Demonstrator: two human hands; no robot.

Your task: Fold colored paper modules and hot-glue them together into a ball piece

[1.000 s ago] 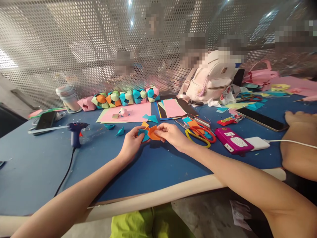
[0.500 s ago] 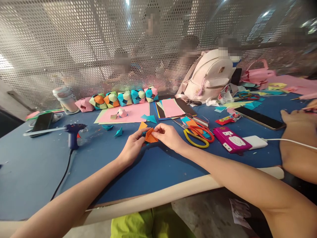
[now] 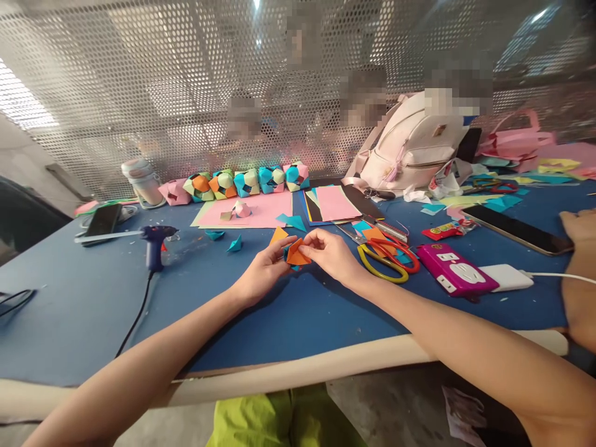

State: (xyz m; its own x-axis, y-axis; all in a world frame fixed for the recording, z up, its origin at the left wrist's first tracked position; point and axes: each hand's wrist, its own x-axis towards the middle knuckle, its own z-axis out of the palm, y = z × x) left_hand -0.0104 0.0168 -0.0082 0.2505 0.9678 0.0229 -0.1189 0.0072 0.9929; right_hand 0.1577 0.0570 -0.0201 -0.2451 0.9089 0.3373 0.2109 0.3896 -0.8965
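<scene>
Between my hands, just above the blue table, is an orange and blue folded paper piece. My left hand grips it from the left, its fingers curled round the blue part. The thumb and fingers of my right hand pinch the orange part on the right. Behind my left fingers lies an orange paper piece. Two small blue folded pieces, one of them upright, sit to the left. Scissors with yellow and red handles lie right of my right hand, over paper scraps.
A glue gun with its cord stands at the left. Several folded paper balls line the back beside a bottle. A backpack, a purple power bank and a phone are right, near another person's arm.
The view has turned slightly left, so things sit farther right. My hands still hold the folded piece, which is tilted differently, with more of its blue part showing.
</scene>
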